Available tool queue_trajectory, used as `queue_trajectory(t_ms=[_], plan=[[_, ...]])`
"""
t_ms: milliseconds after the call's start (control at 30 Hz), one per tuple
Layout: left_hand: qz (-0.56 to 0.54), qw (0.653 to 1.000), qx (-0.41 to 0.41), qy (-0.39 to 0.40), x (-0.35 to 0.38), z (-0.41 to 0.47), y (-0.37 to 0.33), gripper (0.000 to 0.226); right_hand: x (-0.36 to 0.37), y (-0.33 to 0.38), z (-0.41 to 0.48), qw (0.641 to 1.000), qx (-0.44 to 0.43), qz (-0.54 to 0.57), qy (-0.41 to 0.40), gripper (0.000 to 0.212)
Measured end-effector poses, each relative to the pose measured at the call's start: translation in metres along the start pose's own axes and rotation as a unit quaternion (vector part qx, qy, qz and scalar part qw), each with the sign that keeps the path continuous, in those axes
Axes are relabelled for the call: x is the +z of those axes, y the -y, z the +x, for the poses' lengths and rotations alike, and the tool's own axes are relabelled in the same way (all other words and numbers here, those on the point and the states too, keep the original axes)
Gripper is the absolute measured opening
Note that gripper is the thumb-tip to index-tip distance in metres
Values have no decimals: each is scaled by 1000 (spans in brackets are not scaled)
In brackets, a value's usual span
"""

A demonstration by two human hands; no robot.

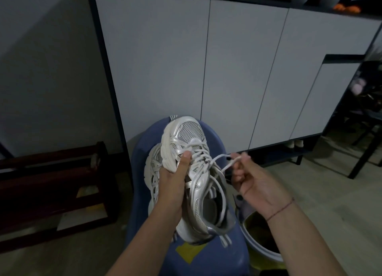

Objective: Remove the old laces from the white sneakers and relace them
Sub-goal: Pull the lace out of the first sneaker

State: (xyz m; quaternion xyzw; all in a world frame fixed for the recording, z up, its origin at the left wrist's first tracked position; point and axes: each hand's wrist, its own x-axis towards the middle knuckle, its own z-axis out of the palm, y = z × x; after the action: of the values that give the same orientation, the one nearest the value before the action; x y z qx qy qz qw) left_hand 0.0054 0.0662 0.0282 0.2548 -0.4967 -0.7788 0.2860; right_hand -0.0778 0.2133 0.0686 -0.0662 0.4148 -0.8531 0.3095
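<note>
Nearest, a blue stool (227, 262) sits under both forearms, with a white bucket (266, 255) just beside it on the right. Above the seat the left hand (172, 185) grips the sneaker (187, 134) from its outer side, thumb pressed up by the eyelets and fingers wrapped under the sole, toe pointing away. The right hand (250, 178) is closed, its fingertips pinching a loop of the lace (219, 157) drawn out sideways from the upper eyelets; more slack lace hangs into the shoe's opening. A second sneaker (153, 162) lies on the stool, partly hidden behind the left hand.

The shoe looks light but bulky, with a stiff sole, so the midfoot clamp seems the right hold. The lace is soft, limp and thin; it probably slides best when it is pinched close to the eyelet and pulled along the hole's line, one crossing at a time.

Further off stand a dark wooden rack (51, 172) on the left and a pale cabinet (237, 69).
</note>
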Motion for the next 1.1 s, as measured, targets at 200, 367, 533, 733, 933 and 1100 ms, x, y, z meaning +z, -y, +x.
queue_trajectory(t_ms=[200, 367, 533, 733, 933, 1100], plan=[[5, 1000, -5, -15, -2, 4, 2, 85, 9, -6, -6, 991, -41, -128, 4, 10], [7, 1000, -7, -7, -2, 4, 2, 82, -4, 4, 5, 995, -60, 80, -19, 12], [10, 1000, 15, -14, 0, 3, 1, 80, 1, -1, -3, 994, -60, -91, 15, 18], [10, 999, 44, 0, 1, -1, -4, 53, 9, -7, -6, 986, -84, -141, -3, 18], [11, 999, 41, 0, 0, -3, -5, 51, -6, 7, 1, 994, -102, 34, -30, 13], [8, 999, 29, -23, -1, 0, -6, 55, -17, 14, 3, 992, -112, 35, -51, 16]])
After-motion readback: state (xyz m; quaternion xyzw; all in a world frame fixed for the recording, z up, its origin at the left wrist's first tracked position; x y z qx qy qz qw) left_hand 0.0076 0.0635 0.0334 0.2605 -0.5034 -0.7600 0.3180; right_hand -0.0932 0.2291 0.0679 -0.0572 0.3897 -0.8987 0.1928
